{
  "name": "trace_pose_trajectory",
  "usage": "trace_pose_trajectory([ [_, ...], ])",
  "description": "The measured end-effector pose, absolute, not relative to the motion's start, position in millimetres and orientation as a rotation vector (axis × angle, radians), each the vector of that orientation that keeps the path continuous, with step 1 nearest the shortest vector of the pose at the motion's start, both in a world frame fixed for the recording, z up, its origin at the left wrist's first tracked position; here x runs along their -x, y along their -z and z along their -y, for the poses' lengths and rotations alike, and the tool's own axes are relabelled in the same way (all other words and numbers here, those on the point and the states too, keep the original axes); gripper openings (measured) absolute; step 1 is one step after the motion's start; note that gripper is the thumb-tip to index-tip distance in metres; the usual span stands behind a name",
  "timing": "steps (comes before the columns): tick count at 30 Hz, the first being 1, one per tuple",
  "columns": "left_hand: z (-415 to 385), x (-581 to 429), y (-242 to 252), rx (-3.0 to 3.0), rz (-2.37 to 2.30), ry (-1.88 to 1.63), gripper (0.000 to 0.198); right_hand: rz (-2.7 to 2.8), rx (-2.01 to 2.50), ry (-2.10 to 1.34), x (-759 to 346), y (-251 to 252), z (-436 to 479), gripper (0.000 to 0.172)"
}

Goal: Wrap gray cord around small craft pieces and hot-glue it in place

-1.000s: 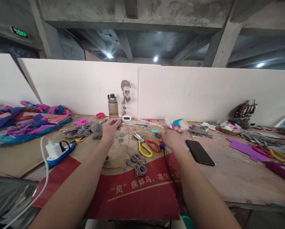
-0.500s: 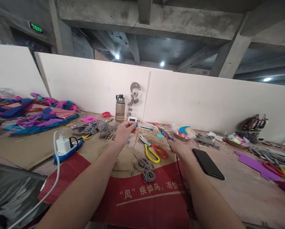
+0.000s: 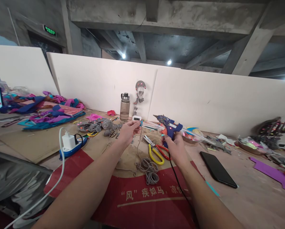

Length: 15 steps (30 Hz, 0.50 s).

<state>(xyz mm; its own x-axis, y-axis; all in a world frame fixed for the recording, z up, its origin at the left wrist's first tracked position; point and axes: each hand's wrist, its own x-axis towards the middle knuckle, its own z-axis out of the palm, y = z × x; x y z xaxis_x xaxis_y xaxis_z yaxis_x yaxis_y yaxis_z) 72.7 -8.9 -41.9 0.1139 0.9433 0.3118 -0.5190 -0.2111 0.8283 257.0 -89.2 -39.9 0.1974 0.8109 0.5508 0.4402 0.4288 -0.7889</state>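
My right hand (image 3: 174,147) is closed round the handle of a blue hot glue gun (image 3: 169,125), lifted above the table with its nozzle aimed left and its black cord trailing back along my arm. My left hand (image 3: 128,130) pinches a small blue piece (image 3: 141,124) with a grey cord (image 3: 139,143) hanging from it. The cord runs down to a loose coil of grey cord (image 3: 148,167) on the red and brown cardboard (image 3: 142,194). The glue gun nozzle is a short way right of the pinched piece.
Yellow and red scissors (image 3: 156,152) lie between my hands. A black phone (image 3: 218,169) lies to the right, a blue power strip (image 3: 72,147) with a white charger to the left. A water bottle (image 3: 124,106) stands by the white partition. Coloured felt (image 3: 49,113) is piled far left.
My right hand has lifted the glue gun off the table and brought it up toward my left hand. My left hand kept its pinch on the blue piece. The camera shifted left.
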Motion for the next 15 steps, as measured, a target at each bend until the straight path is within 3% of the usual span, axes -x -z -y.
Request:
trace_pose_trajectory([
  [6, 9.7, -72.1, 41.1, -1.037, -0.474, -1.409, 0.026, 1.472, 1.140, -0.493, -245.8, 34.8, 102.6, 0.018],
  [10, 9.9, -73.2, 41.0, -1.043, -0.467, -1.429, 0.028, 1.562, 1.157, -0.286, -244.2, 36.1, 105.0, 0.029],
  [15, 9.3, -74.3, 43.0, -1.078, -0.475, -1.427, 0.027, 1.704, 1.212, -0.067, -247.7, 37.6, 105.8, 0.027],
])
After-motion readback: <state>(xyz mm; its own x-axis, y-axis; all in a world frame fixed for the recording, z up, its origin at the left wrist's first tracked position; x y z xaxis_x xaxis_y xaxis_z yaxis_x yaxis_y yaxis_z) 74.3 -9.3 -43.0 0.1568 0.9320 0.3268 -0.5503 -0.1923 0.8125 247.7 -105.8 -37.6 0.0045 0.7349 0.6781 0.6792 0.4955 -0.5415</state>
